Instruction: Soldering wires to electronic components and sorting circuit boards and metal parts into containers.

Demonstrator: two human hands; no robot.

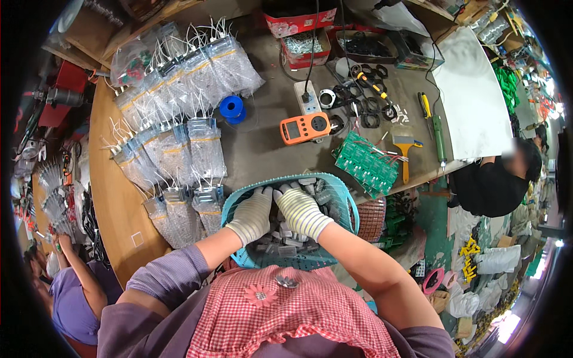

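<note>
Both my hands wear white gloves with thin yellow-green and grey stripes and are inside a teal plastic basket (348,206) in front of me. My left hand (250,217) has its fingers bent near the basket's far wall. Close beside it, my right hand (300,209) is curled too, the two nearly meeting at the fingertips. Whatever they grip is hidden by the gloves. Many small grey and translucent blocky parts (289,241) fill the basket under and around the hands.
Bubble-wrapped units with white wires (206,149) stand in rows at left. A blue spool (232,110), an orange meter (305,128), green circuit boards (366,164), a brush (406,156) and a green screwdriver (439,140) lie beyond the basket. Other people sit at far left and right.
</note>
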